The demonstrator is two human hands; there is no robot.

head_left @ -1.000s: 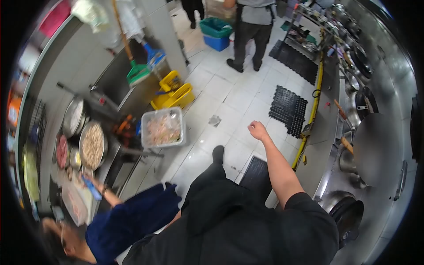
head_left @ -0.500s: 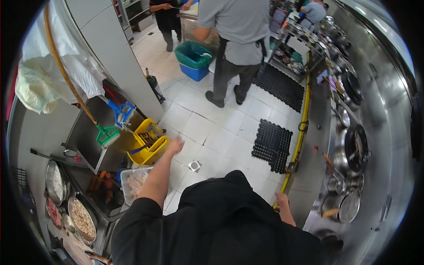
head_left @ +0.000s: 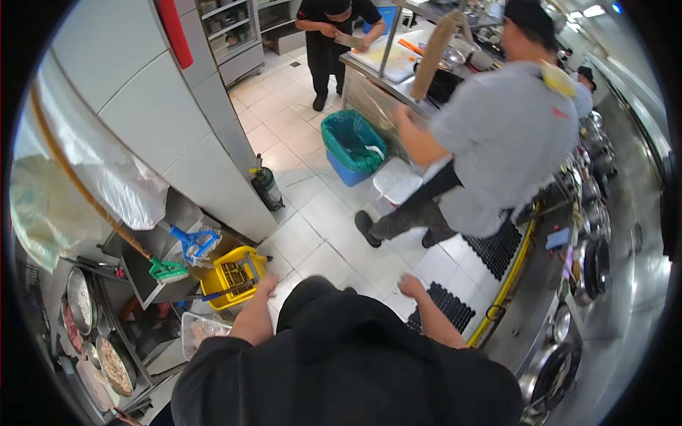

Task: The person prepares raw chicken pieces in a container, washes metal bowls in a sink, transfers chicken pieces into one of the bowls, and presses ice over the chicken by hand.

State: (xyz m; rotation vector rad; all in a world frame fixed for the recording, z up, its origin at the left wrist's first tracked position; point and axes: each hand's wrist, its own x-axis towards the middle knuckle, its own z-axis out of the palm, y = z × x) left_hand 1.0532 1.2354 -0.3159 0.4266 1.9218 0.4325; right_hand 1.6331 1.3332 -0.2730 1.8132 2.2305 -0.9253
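Note:
My left hand is in front of my body, nearest the yellow mop wringer bucket. Its fingers look loosely curled, and I see nothing in them. On the other side, my right hand hangs over the white floor tiles close to a black rubber mat. Those fingers are curled too, with no object showing. Neither hand appears to touch anything. A clear tub of pale food is beside my left forearm.
A co-worker in grey stands ahead by a green-lined blue bin and a lidded tub. Another person holds a cleaver at a cutting board. Mops, a green cylinder and food pans are left; a yellow pipe and cookware, right.
I have moved forward and the view has swung, so the bin and co-workers look closer. My left hand has drawn back; my right has swung forward. The grey-clad co-worker has turned sideways.

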